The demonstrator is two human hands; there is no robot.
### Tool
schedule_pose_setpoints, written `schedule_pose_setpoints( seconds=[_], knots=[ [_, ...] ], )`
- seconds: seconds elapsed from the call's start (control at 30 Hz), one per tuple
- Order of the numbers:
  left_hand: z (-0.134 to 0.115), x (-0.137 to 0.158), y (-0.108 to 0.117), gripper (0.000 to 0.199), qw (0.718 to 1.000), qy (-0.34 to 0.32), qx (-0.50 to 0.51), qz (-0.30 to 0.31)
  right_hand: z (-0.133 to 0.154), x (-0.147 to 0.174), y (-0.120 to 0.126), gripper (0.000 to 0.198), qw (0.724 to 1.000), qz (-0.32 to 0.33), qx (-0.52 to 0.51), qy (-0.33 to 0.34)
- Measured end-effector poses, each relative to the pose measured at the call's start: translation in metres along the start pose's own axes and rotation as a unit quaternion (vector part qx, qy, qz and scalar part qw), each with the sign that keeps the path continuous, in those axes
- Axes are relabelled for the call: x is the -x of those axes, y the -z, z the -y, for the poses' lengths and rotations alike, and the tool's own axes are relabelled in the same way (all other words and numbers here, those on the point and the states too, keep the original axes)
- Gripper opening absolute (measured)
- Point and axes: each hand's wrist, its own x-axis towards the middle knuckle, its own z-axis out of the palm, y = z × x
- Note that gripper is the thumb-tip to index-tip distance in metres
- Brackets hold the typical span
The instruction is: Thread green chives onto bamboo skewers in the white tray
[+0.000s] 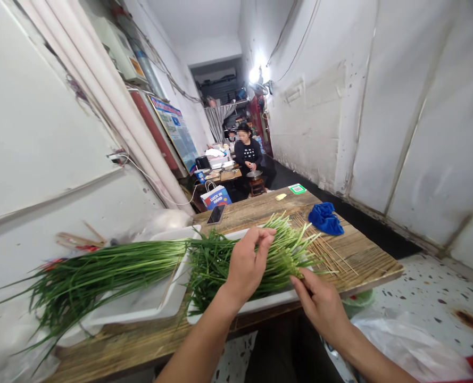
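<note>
A thick heap of green chives (220,266) lies in a white tray (256,304), with its pale stalk ends pointing right. Over the heap, my left hand (250,260) is closed, thumb and fingers curled together; what they hold, if anything, is too small to tell. My right hand (320,295) pinches the ends of a bunch of chive stalks (294,260) at the tray's right front corner. Thin bamboo skewers (332,255) lie loose on the wooden table just beyond the right hand.
Longer chives (120,271) spill over a second white tray (176,298) on the left. A blue cloth (326,218), a phone (216,214) and a green code card (297,189) lie on the wooden table (374,260). A seated person (249,154) is behind, near a paper bag (217,198).
</note>
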Motion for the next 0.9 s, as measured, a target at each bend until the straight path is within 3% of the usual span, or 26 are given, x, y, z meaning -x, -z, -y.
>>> schedule_pose_setpoints(
  seconds=[0.13,0.3,0.7,0.83,0.9],
  knots=[
    [-0.0004,0.0055,0.0031,0.012,0.979,-0.152,-0.123,0.065,0.0010,-0.0009,-0.0005,0.017,1.000,-0.005,0.008,0.009],
    [0.0038,0.0065,0.0016,0.017,0.942,-0.229,-0.214,0.115,0.0041,-0.0011,-0.0009,0.018,1.000,-0.015,0.016,0.020],
    [-0.0002,0.0093,0.0023,0.019,0.927,-0.267,-0.238,0.118,0.0092,-0.0001,0.0011,0.031,0.998,-0.025,0.051,0.031],
    [-0.0003,0.0097,-0.0034,0.019,0.924,-0.243,-0.275,0.104,0.0098,0.0002,0.0011,0.032,0.997,-0.028,0.059,0.031],
    [-0.0016,0.0097,-0.0043,0.017,0.937,-0.214,-0.264,0.081,0.0096,0.0004,0.0006,0.031,0.998,-0.024,0.060,0.024]
  ],
)
